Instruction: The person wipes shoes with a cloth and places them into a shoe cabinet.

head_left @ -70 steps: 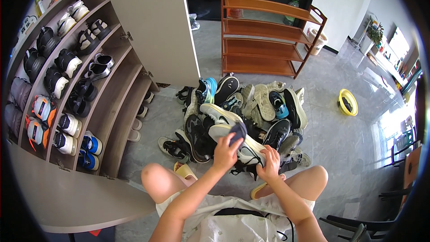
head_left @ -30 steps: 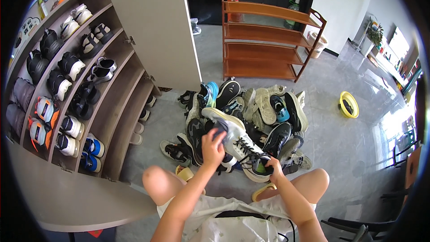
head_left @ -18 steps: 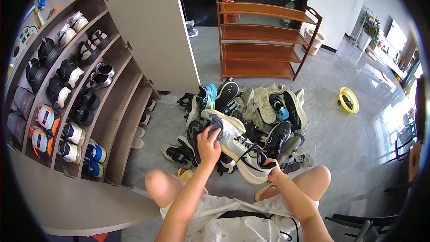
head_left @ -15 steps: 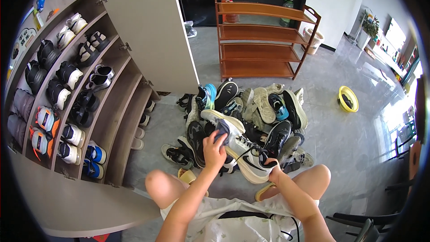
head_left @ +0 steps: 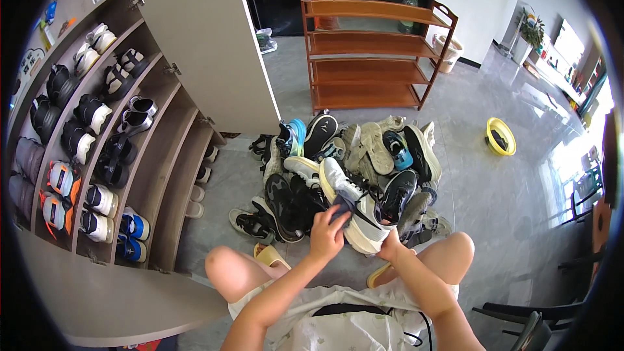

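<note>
1. The person's left hand [head_left: 327, 236] grips a dark cloth [head_left: 342, 207], bunched in its fingers, against the left side of a white sneaker [head_left: 364, 218].
2. The right hand [head_left: 390, 245] is closed around the heel of this sneaker, which is tilted, toe pointing far and left, at the near edge of a pile of shoes [head_left: 380, 151] on the floor.
3. On the left, an open cabinet [head_left: 160, 179] holds shoes on slanting shelves.
4. Beyond the pile, at the far side, stands a brown 4-shelf rack [head_left: 372, 43].
5. To the right, 1 yellow basin [head_left: 499, 122] holds something dark.
</note>
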Demonstrator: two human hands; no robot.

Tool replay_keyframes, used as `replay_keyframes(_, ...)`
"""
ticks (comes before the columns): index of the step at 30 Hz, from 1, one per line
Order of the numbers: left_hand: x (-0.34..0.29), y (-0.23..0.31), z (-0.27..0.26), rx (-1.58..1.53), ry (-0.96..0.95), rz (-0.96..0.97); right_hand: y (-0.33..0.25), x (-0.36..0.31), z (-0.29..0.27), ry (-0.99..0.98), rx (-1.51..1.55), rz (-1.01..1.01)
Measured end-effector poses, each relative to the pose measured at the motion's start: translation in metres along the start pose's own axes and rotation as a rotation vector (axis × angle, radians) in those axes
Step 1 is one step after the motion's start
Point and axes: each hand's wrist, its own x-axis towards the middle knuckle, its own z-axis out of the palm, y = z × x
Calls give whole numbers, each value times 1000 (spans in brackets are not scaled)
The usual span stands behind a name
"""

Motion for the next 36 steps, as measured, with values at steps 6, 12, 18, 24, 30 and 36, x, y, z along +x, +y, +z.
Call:
replay_keyframes(6,-11,14,11,-81,-119,187,-16,26,-37,-63,40,18)
replay_keyframes(12,7,-1,7,12,-106,207,-10,21,-33,-128,-96,-2)
replay_keyframes(18,5,4,7,-23,-38,76,6,16,-22,-36,-93,10)
replay_keyframes(24,12,0,6,107,-61,8,0,18,-19,56,-132,61)
replay_keyframes(30,10,-10,27,90,-107,-25,1,25,-24,83,-166,-82)
replay_keyframes(36,-7,42,37,-35,-247,170,-23,38,-43,43,-50,-76)
